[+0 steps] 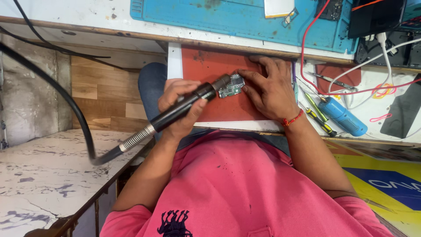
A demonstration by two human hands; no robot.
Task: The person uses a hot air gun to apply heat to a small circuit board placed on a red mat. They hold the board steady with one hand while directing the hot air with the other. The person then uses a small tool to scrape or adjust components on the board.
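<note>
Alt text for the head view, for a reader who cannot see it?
The left hand aims a black hot-air handpiece at a small circuit board that the right hand steadies on a red mat; screwdrivers lie nearby.

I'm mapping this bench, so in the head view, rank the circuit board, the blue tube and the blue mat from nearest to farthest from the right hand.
1. Circuit board: under the right hand's fingertips, on the red mat.
2. Blue tube: to that hand's right, among screwdrivers.
3. Blue mat: farthest, across the bench's far edge.

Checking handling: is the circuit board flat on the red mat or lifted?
Flat: circuit board lies on the red mat, right hand fingers steadying its edge.
</note>
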